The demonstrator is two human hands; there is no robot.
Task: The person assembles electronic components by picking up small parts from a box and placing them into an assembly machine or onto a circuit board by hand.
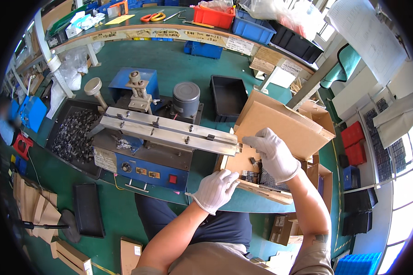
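Both my hands wear white striped gloves. My left hand (215, 190) is closed at the near left corner of an open cardboard box (261, 191), its fingertips and thumb against the box edge. My right hand (271, 152) reaches over the box, fingers pinched together by the right end of a long metal rail (170, 130); anything between the fingertips is hidden. The rail lies across a bench machine with a blue front panel (140, 173). Small black parts with metal legs (250, 176) lie inside the box, beside rows of similar parts partly covered by my right wrist.
A black tray (55, 133) heaped with small dark parts stands left of the machine. Behind it are a grey cylinder (186, 98) and a black bin (228, 98). The raised cardboard lid (280, 121) stands behind my right hand. A shelf (170, 34) with bins crosses the back.
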